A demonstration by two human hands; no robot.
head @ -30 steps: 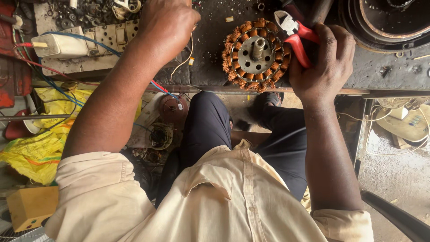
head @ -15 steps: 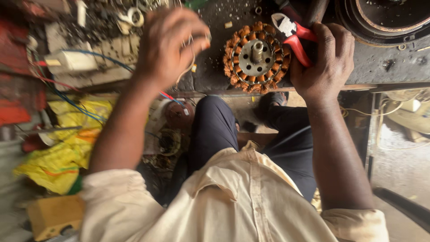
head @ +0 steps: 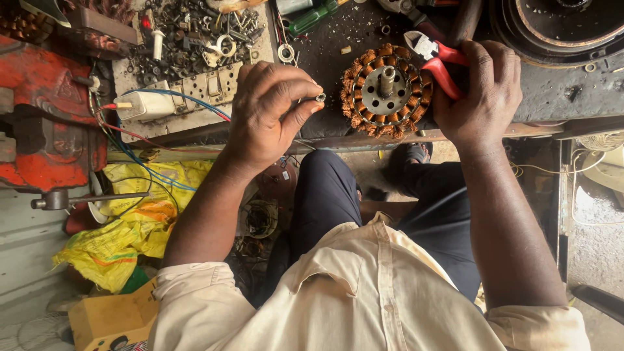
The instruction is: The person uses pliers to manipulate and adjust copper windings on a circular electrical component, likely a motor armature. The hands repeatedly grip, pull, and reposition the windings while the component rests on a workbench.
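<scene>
A round stator (head: 387, 91) wound with copper coils lies on the dark workbench (head: 328, 58), its metal shaft pointing up. My left hand (head: 270, 114) hovers just left of it and pinches a small metal nut (head: 320, 97) between thumb and fingertips. My right hand (head: 481, 94) rests at the stator's right side and grips red-handled pliers (head: 437, 57), whose jaws lie over the coils at the upper right.
A tray of loose screws and washers (head: 195, 32) sits at the back left, by a white plug (head: 146, 105) with blue and red wires. A red vise (head: 45, 117) stands far left. Yellow sacks (head: 130, 221) and a cardboard box (head: 107, 318) lie on the floor.
My left hand has come back from the screw tray toward the stator, now pinching a small nut. My right hand and the pliers have stayed by the stator.
</scene>
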